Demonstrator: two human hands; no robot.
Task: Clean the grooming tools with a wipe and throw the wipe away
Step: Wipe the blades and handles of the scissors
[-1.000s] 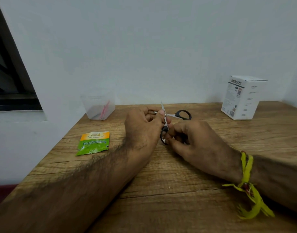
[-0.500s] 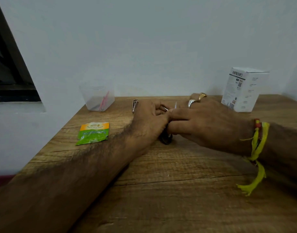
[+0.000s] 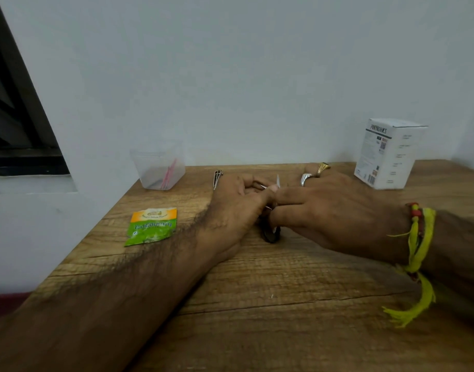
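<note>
Small black-handled steel scissors (image 3: 271,232) sit pinched between both hands, left hand (image 3: 237,208) and right hand (image 3: 329,210) meeting fingertip-to-fingertip low over the wooden worktop (image 3: 257,304).

Two hands, left hand (image 3: 237,208) and right hand (image 3: 335,213), meeting on one pair of scissors (image 3: 271,233). One nail clipper (image 3: 217,178) just beyond left hand. One green sachet (image 3: 151,225) and one clear plastic cup (image 3: 158,169) left of left hand. One white box (image 3: 388,154) beyond right hand. Two rings (image 3: 308,178) on right hand.
</note>
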